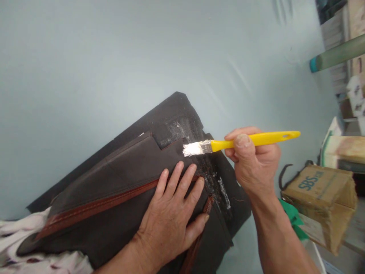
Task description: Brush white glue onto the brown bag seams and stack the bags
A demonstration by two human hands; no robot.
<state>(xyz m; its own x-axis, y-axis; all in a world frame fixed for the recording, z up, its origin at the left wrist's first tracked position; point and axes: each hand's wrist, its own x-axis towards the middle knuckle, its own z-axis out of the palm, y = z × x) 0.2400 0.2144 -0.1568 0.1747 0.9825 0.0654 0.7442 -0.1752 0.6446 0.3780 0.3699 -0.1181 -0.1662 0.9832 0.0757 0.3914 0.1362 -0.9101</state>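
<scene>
My left hand (173, 213) lies flat with its fingers spread on a dark leather piece (114, 167) that has red-brown stitched strips (105, 203). In my right hand (253, 163) is a yellow-handled brush (268, 138), gripped between thumb and fingers. White paste coats its bristles, which are at the upper edge of the leather piece, just above my left fingertips. Beneath lies a black sheet (173, 106) with white smears on its right part.
A pale blue-green table surface (114, 68) surrounds the work. White cloth (57, 262) is bunched at the lower left. At the right are a cardboard box (319, 190), green material (293, 217) and a greenish tube (339, 53).
</scene>
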